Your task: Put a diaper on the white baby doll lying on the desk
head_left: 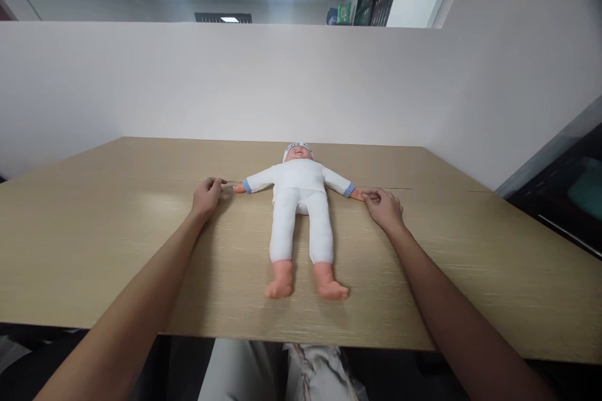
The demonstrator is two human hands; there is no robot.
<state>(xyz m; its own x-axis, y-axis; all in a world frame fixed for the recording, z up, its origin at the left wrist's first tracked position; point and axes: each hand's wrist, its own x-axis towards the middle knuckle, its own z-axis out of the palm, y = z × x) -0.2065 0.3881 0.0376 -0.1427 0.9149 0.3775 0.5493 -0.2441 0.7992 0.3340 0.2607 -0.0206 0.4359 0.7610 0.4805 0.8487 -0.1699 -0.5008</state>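
Note:
A baby doll (301, 200) in a white bodysuit with blue cuffs and a white cap lies on its back on the wooden table (94, 232), arms spread, bare feet toward me. My left hand (207, 195) rests on the table just left of the doll's hand, fingers curled, close to it but a small gap shows. My right hand (383, 205) lies at the doll's other hand, fingers pinched on it.
A white partition wall (188, 81) stands behind the table. A dark cabinet or screen (564, 194) sits at the right. My legs in light trousers (263, 369) show below the table's near edge.

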